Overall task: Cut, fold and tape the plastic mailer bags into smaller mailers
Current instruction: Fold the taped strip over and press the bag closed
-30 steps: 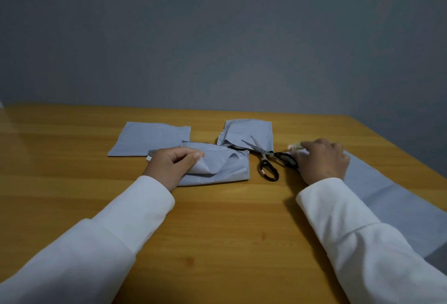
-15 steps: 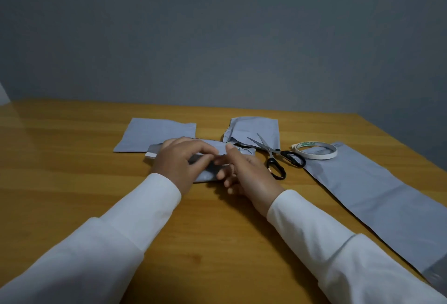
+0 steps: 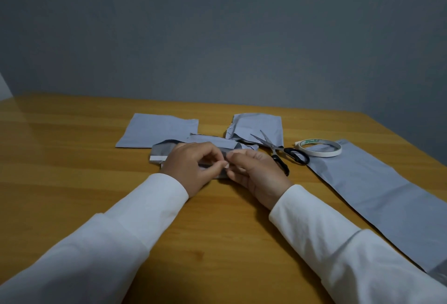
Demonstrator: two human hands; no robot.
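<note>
Mid-tabletop, my left hand and right hand pinch the folded mailer piece, fingertips closed on its fold; the film looks thin, limp, slippery; best gripped at edges.

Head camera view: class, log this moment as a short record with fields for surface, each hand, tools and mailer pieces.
surface: wooden table
left hand: pinching the folded mailer piece
right hand: pinching the same piece, fingertips meeting the left
scissors: lying blades apart, beside the right hand, unheld
tape roll: lying flat on the long uncut mailer
other pieces: flat cut square far left; crumpled piece under the scissor tips
</note>
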